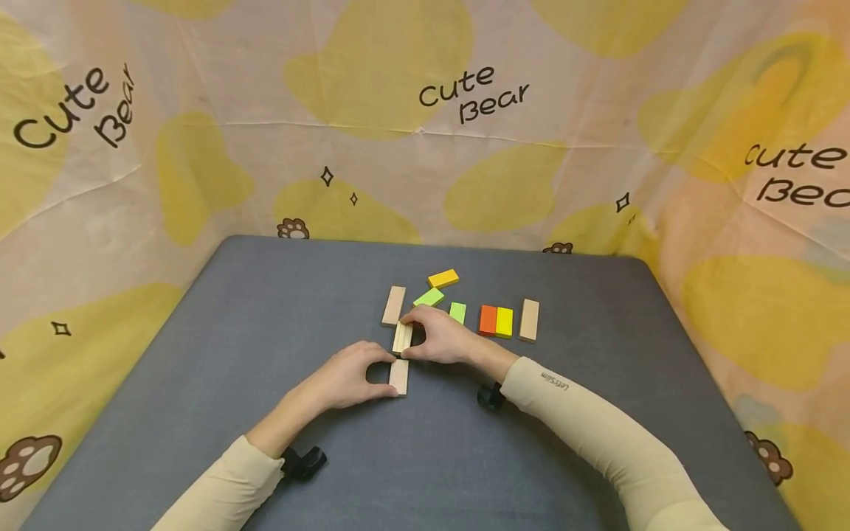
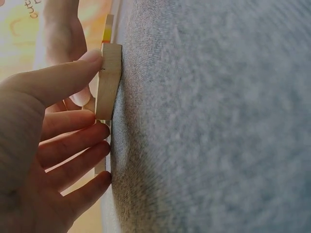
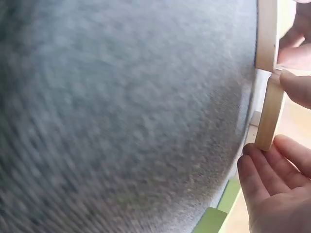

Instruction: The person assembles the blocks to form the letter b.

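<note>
On the grey table [image 1: 265, 310], two plain wooden blocks lie end to end. My left hand [image 1: 392, 377] pinches the near wooden block [image 1: 399, 377] between thumb and fingers. My right hand [image 1: 406, 336] pinches the far wooden block [image 1: 402, 338] the same way. In the left wrist view, the thumb [image 2: 63, 77] presses the near block's [image 2: 109, 80] side while the other fingers curl beside it. In the right wrist view, the far block [image 3: 269, 116] sits between the fingertips [image 3: 255, 158] and thumb, its end against the near block [image 3: 266, 34].
Beyond my hands lie loose blocks: a wooden one [image 1: 394, 305], a yellow-orange one [image 1: 443, 278], two green ones [image 1: 429, 297] [image 1: 457, 312], an orange [image 1: 488, 319] and a yellow [image 1: 505, 322] side by side, and another wooden one [image 1: 529, 320]. A printed cloth backdrop [image 1: 398, 147] surrounds the table.
</note>
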`<state>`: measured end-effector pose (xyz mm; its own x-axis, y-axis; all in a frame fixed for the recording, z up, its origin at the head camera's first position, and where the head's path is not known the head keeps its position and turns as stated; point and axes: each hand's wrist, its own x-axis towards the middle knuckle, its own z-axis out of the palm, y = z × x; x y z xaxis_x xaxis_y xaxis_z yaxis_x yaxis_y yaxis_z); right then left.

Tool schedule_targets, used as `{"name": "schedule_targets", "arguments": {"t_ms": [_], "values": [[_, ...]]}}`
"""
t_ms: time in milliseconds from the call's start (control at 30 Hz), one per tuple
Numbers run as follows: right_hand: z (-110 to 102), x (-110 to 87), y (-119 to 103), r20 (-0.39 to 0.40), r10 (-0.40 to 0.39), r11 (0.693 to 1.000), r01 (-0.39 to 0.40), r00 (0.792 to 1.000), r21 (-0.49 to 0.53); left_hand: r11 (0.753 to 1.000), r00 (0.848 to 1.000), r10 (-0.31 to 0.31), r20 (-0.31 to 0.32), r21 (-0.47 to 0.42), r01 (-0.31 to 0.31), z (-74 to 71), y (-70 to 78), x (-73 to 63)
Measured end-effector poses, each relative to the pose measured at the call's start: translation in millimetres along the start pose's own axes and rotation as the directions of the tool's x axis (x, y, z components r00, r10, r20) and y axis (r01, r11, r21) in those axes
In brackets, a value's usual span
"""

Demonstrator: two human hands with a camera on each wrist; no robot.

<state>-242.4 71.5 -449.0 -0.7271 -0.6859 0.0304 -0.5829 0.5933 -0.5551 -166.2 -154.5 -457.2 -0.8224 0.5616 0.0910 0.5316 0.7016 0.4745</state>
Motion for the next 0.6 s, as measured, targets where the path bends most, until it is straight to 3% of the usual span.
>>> {"name": "schedule_targets", "arguments": {"t_ms": [233, 600], "values": [[4.5, 0.4, 1.5, 0.033, -0.003, 1.0, 0.003, 0.999, -0.014, 0.999, 0.999, 0.04, -0.026, 0.016, -0.04, 0.9, -1.5, -0.6], [2.8, 0.6, 4.9, 0.083, -0.008, 1.0, 0.008, 0.997, -0.001, 1.0, 1.0, 0.001, 0.005, 0.016, -0.001, 0.2, 1.7, -1.1]]}}
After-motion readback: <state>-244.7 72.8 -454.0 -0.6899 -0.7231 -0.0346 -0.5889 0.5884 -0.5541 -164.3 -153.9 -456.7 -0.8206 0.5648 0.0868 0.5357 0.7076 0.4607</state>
